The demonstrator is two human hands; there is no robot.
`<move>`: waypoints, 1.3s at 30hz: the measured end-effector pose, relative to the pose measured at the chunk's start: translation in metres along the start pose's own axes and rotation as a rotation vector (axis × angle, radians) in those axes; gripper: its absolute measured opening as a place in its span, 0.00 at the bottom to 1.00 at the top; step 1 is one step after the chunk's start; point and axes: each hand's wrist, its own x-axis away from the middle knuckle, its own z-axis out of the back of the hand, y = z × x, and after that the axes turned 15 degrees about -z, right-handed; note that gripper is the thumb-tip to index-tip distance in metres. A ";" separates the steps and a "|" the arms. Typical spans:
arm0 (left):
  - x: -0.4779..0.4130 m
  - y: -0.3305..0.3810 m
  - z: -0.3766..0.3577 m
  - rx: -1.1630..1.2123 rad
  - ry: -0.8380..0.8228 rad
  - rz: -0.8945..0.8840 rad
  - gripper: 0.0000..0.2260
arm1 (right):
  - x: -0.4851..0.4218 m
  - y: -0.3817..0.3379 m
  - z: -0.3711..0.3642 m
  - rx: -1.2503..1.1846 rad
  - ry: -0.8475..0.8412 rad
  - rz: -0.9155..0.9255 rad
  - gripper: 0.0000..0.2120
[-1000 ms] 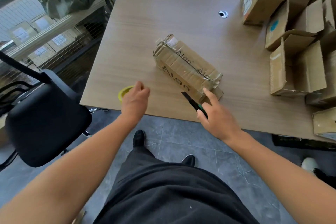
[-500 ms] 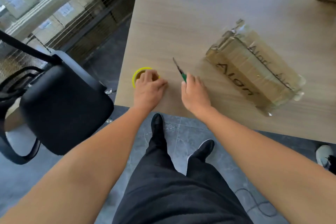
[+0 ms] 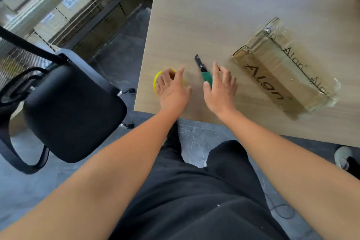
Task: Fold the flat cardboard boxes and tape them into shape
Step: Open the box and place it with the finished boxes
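A taped-up cardboard box (image 3: 284, 72) printed "Algn" lies on its side on the wooden table (image 3: 214, 6), right of both hands. My left hand (image 3: 171, 89) rests with spread fingers on a yellow tape roll (image 3: 156, 80) near the table's front left corner. My right hand (image 3: 220, 91) lies relaxed next to a green-handled utility knife (image 3: 205, 76). The knife lies on the table with its blade out, pointing away from me, and my thumb touches its handle.
A black office chair (image 3: 74, 113) stands left of the table. Behind it is a wire shelf (image 3: 58, 6) holding cardboard boxes. Someone's shoe (image 3: 342, 158) shows at the right edge, and a thin cable (image 3: 280, 210) lies on the floor.
My view swung left and the open boxes left the frame. My right hand carried the knife from the box to beside the tape roll and loosened its fingers. My left hand's fingers spread over the roll.
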 end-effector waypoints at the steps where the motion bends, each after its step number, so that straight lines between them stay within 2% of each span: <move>1: 0.000 0.004 0.005 0.015 -0.019 0.001 0.30 | 0.005 0.000 0.014 -0.061 0.035 0.056 0.30; 4: -0.001 0.029 0.019 0.008 0.027 -0.095 0.26 | 0.018 0.014 0.062 -0.218 0.187 0.217 0.26; 6: -0.010 0.061 0.025 0.050 0.109 -0.200 0.22 | 0.019 0.035 0.095 -0.268 0.289 0.249 0.25; 10: -0.054 0.141 0.029 0.135 0.200 -0.594 0.18 | -0.001 0.100 0.144 -0.267 0.429 0.102 0.26; 12: -0.083 0.176 0.026 0.136 0.110 -0.772 0.20 | -0.014 0.133 0.156 -0.207 0.424 0.003 0.30; 14: -0.110 0.199 0.017 0.073 -0.097 -0.807 0.23 | -0.025 0.163 0.154 -0.132 0.357 -0.026 0.33; 16: -0.129 0.208 0.006 -0.003 -0.250 -0.778 0.26 | -0.034 0.184 0.146 -0.089 0.310 0.001 0.34; 20: -0.141 0.206 -0.009 0.001 -0.214 -0.729 0.31 | -0.047 0.201 0.130 -0.183 0.439 0.078 0.26; 22: -0.145 0.208 -0.016 0.107 -0.215 -0.613 0.34 | -0.055 0.208 0.128 -0.322 0.471 -0.010 0.25; 26: -0.162 0.212 -0.021 0.374 -0.231 -0.326 0.35 | -0.065 0.220 0.128 -0.652 0.375 -0.112 0.31; 30: -0.167 0.204 -0.024 0.545 -0.245 -0.281 0.28 | -0.068 0.232 0.123 -0.883 0.369 -0.060 0.35; 36: -0.162 0.212 -0.031 0.762 -0.145 -0.072 0.13 | -0.083 0.261 0.109 -0.642 0.407 0.245 0.43; 38: -0.158 0.218 -0.032 0.774 -0.043 0.032 0.10 | -0.087 0.269 0.109 -0.590 0.387 0.323 0.46; 39: -0.155 0.220 -0.033 0.757 0.044 0.101 0.13 | -0.089 0.273 0.110 -0.558 0.363 0.361 0.46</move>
